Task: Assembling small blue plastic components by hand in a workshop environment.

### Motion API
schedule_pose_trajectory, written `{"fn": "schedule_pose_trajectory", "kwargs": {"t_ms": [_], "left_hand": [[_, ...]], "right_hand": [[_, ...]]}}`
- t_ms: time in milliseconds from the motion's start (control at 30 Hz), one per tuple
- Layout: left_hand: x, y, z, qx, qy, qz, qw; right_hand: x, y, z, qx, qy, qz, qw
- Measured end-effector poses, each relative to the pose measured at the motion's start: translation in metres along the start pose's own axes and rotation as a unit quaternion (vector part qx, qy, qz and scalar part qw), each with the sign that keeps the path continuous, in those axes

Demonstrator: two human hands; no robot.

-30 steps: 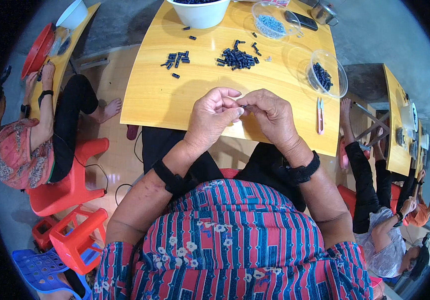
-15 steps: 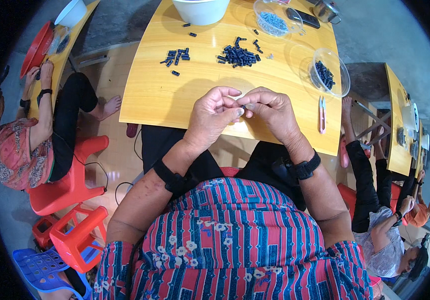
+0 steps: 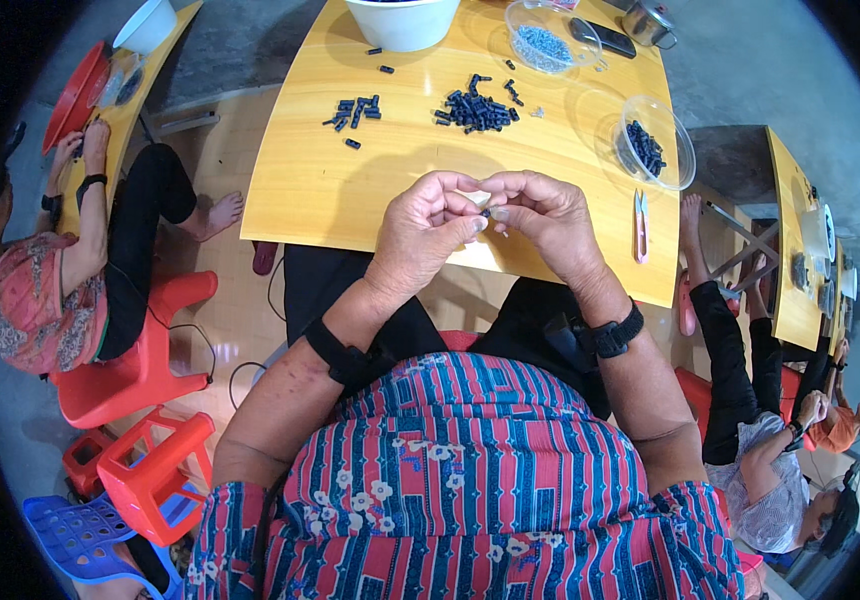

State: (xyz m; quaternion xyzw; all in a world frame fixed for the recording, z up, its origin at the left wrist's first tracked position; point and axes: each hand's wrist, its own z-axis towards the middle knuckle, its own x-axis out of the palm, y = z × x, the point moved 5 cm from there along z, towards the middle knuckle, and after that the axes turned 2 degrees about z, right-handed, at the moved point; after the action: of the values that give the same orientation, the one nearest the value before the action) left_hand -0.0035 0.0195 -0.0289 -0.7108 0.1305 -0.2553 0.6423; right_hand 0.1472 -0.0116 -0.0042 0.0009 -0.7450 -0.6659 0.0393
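Note:
Over the near edge of the yellow table, my left hand (image 3: 424,218) and my right hand (image 3: 548,218) meet at the fingertips. Both pinch a small black piece (image 3: 487,213), mostly hidden by the thumbs and fingers. Beyond them lies a heap of short black cylindrical plastic parts (image 3: 476,110), with a smaller group of the same parts (image 3: 357,112) to its left. Thread snips with pink handles (image 3: 641,228) rest to the right of my right hand. Behind the snips, a clear round tub (image 3: 685,160) holds more black parts.
A white basin (image 3: 405,25) stands at the table's far side. Near it are a clear tub of tiny pale-blue parts (image 3: 542,48), a dark case (image 3: 605,38) and a metal mug (image 3: 650,24). Other people sit at tables left and right; red stools (image 3: 155,470) stand on the left.
My hands stay in nearly the same place, still pinching the small piece. The fingers have shifted slightly, and a bit more tabletop shows between the fingertips.

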Motion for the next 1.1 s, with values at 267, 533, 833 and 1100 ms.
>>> {"fn": "schedule_pose_trajectory", "kwargs": {"t_ms": [267,533,833,1100], "left_hand": [[-0.001,0.000,-0.002,-0.006,-0.004,0.032,0.999],[0.001,-0.001,-0.003,-0.008,-0.019,-0.017,1.000],[-0.004,-0.005,-0.001,-0.024,-0.032,-0.057,0.998],[-0.006,0.000,-0.006,-0.068,-0.048,-0.110,0.990]], "right_hand": [[0.011,0.031,-0.006,-0.207,0.014,-0.311,0.927],[0.016,0.035,-0.011,-0.248,0.001,-0.372,0.894],[0.007,-0.007,-0.016,-0.105,-0.143,-0.154,0.972],[0.020,0.014,-0.016,-0.236,-0.096,-0.341,0.905]]}}
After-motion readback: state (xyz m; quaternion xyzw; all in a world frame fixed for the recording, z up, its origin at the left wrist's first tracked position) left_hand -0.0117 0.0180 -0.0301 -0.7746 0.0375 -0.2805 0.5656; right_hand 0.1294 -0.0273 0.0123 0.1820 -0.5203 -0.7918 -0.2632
